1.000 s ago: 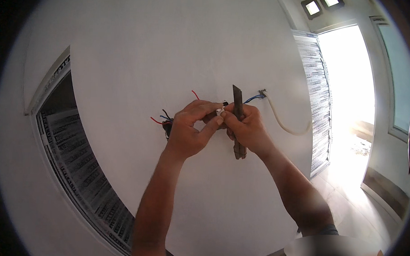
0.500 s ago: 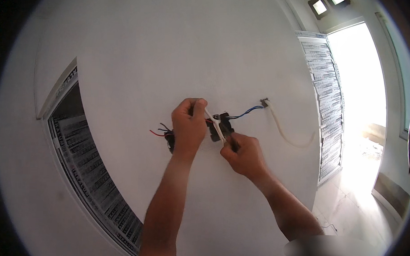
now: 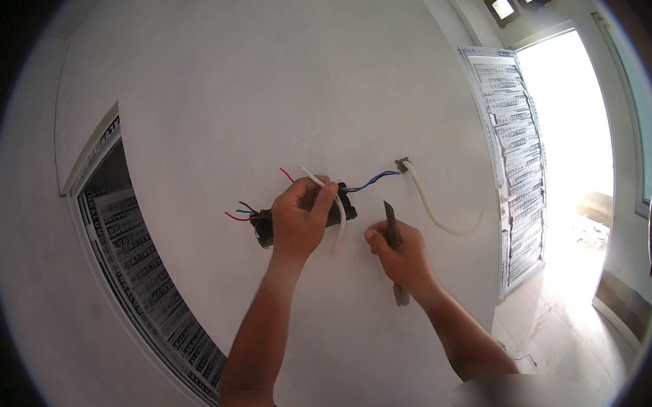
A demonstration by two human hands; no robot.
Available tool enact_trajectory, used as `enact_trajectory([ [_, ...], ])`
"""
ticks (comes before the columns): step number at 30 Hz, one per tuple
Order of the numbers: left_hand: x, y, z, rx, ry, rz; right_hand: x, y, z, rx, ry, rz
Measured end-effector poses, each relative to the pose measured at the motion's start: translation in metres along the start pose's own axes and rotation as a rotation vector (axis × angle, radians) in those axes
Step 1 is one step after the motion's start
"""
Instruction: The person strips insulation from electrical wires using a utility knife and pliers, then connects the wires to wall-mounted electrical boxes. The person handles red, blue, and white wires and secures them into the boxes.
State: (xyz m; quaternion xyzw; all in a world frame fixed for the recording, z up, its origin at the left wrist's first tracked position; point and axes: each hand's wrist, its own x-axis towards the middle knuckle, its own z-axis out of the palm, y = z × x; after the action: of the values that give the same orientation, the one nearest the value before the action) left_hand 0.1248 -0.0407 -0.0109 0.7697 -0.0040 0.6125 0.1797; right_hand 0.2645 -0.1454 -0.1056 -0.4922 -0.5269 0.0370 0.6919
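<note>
Across almost the whole view spreads a white plastered wall [image 3: 273,80], with a window frame [image 3: 133,283] covered in printed film at the lower left and a second taped frame [image 3: 510,160] beside a bright doorway on the right. Near the middle of the wall sits a dark wall box [image 3: 264,228], with red, black and blue wires [image 3: 241,213] sticking out on its left side. Further right, a blue wire [image 3: 373,181] runs to a small hole where a white cable [image 3: 440,220] loops out and droops down the wall.

The left hand [image 3: 300,220] is closed over a black fitting [image 3: 344,204] at the box, and pinches a short white cable end [image 3: 336,214] that curls over the fingers and hangs below them. The right hand [image 3: 403,256] is just beside it, not touching, closed around a slim metal tool [image 3: 391,231] whose dark tip points up and whose other end shows below the wrist.

The cable end looks light and bendy, though springy enough to keep its curve; its smooth sheath could slip, so a firm pinch close to the fitting seems the best hold. The thin wires look easy to kink or nick, so the tool tip wants care near them.
</note>
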Motion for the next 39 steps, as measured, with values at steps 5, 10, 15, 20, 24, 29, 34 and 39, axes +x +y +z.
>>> enact_trajectory([
  [5,0.028,-0.01,-0.004,0.421,0.102,0.446,0.022,-0.021,0.035,-0.102,0.063,-0.229],
  [10,0.06,-0.013,-0.012,0.591,-0.007,0.657,0.032,-0.02,0.046,-0.451,0.034,-0.37],
  [15,0.066,-0.011,-0.017,0.393,-0.062,0.42,0.04,-0.043,0.024,-0.85,-0.194,-0.289],
  [20,0.068,-0.01,-0.014,0.414,-0.042,0.378,0.053,-0.06,0.028,-0.988,-0.38,-0.201],
  [24,0.07,-0.011,-0.017,0.474,-0.056,0.404,0.068,-0.08,0.028,-0.891,-0.505,-0.037],
  [29,0.058,-0.002,-0.03,0.393,-0.013,0.358,0.025,-0.074,-0.01,-0.284,-0.513,0.05],
  [34,-0.01,0.005,-0.016,0.409,0.194,0.368,-0.138,0.037,-0.058,0.302,-0.272,0.73],
  [39,-0.04,-0.012,0.029,0.697,0.157,0.186,-0.295,0.124,-0.058,0.744,-0.164,0.952],
])
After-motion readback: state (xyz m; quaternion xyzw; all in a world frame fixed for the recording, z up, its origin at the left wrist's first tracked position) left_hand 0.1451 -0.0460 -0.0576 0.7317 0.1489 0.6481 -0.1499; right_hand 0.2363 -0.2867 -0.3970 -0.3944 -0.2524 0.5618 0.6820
